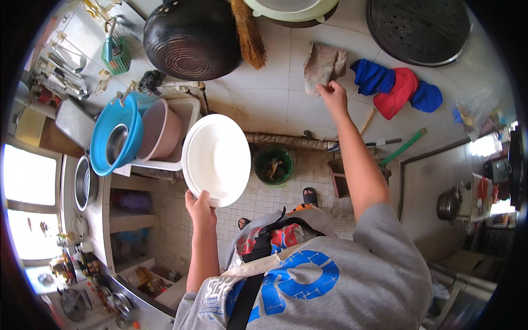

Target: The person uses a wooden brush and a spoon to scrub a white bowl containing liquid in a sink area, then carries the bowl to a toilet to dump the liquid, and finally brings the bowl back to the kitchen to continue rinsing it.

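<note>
My left hand (201,205) grips the near rim of a white plastic basin (218,159), which is tilted so that its inside faces up at me. Nothing shows inside the basin. Farther out, at the tiled wall, my right hand (333,97) pinches the lower edge of a worn, stained cloth (324,66). The cloth lies against the wall, and I cannot tell what holds its upper end. Just right of it hang blue cloth sleeves (373,77) and a red cloth piece (396,93).
A sink (187,113) at the left holds a pink basin (163,132) and a blue basin (134,152) with a metal bowl (117,144). A black wok (192,45) and a straw brush (248,35) hang above. On the floor stand a green bin (284,178) and a brown dustpan (339,183).
</note>
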Demonstrator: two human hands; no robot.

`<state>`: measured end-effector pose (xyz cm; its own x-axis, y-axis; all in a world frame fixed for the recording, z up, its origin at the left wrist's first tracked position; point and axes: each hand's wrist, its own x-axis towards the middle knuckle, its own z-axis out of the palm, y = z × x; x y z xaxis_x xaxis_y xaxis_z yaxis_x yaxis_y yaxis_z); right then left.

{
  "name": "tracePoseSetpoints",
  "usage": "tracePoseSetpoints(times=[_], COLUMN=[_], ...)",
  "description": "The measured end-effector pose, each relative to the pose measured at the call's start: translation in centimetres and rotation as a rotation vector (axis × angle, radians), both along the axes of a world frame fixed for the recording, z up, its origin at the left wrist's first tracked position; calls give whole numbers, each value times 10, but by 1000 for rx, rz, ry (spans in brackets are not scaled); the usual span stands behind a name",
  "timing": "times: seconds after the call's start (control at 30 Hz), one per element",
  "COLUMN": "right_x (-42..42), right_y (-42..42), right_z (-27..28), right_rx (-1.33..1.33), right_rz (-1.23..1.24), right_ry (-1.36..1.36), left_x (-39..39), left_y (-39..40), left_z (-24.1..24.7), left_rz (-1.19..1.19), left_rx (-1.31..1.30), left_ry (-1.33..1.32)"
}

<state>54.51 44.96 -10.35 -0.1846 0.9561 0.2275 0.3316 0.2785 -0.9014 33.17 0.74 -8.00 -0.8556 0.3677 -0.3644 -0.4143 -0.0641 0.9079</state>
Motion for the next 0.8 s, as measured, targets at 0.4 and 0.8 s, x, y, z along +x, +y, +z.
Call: tracePoseSetpoints(times=[0.4,0.8], right_x=[47,61], right_y=[-11,-20], right_z=[64,67], right_rx=[224,178], right_rz=[437,596], right_ry=[79,-2], left_x=[106,159], left_y=[156,228], left_z=[1,17], left_rz=[21,64], left_rx=[63,316], left_ry=[-229,-371])
